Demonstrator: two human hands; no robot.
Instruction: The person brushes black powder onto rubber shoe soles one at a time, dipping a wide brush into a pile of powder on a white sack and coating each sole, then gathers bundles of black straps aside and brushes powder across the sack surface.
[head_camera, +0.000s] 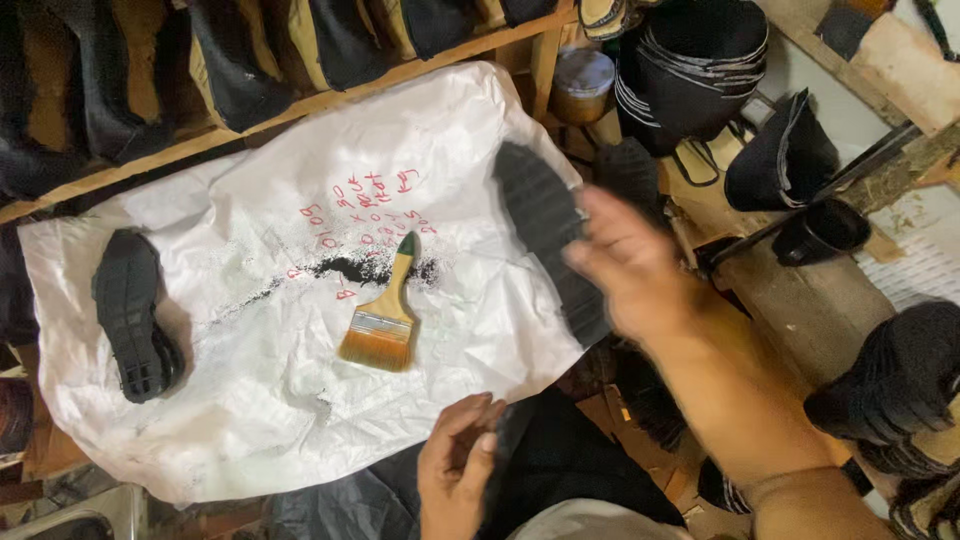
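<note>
Over the white sheet (300, 200) our blurred right hand (625, 265) closes its fingers on the black sole (545, 215), left hand (460, 465) loosely curled, empty; we judge a firm edge grip best.

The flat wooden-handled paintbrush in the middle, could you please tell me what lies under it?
The wooden-handled paintbrush lies on a crumpled white sheet, its handle tip over black powder. Whatever supports the sheet is covered.

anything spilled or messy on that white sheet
Yes: black powder lies spilled in a streak across the white sheet, densest beside the paintbrush handle. The sheet is also crumpled.
</note>
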